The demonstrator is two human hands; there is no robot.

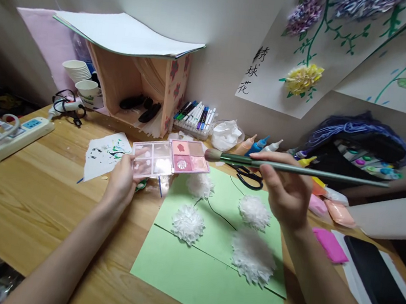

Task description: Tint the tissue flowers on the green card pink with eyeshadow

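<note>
My left hand (123,177) grips an opened blush palette (189,157) by its clear lid, with the pink and peach pans facing me. In my right hand (287,192) is a makeup brush (235,159) with a long green handle, held level. Its bristle end lies at the palette's right edge; whether it touches the powder I cannot tell. Beneath both hands lies a light green sheet of paper (180,277) with drawn black lines. Several white ruffled paper flowers (188,224) sit on it, the topmost partly behind the palette.
Black-handled scissors (249,178) lie behind the green sheet. A box of markers (196,117), a bowl of white tissue (226,135) and paint bottles (257,146) line the wall. A paint-marked paper (108,153) and power strip (12,141) are at left, a black phone (382,287) at right.
</note>
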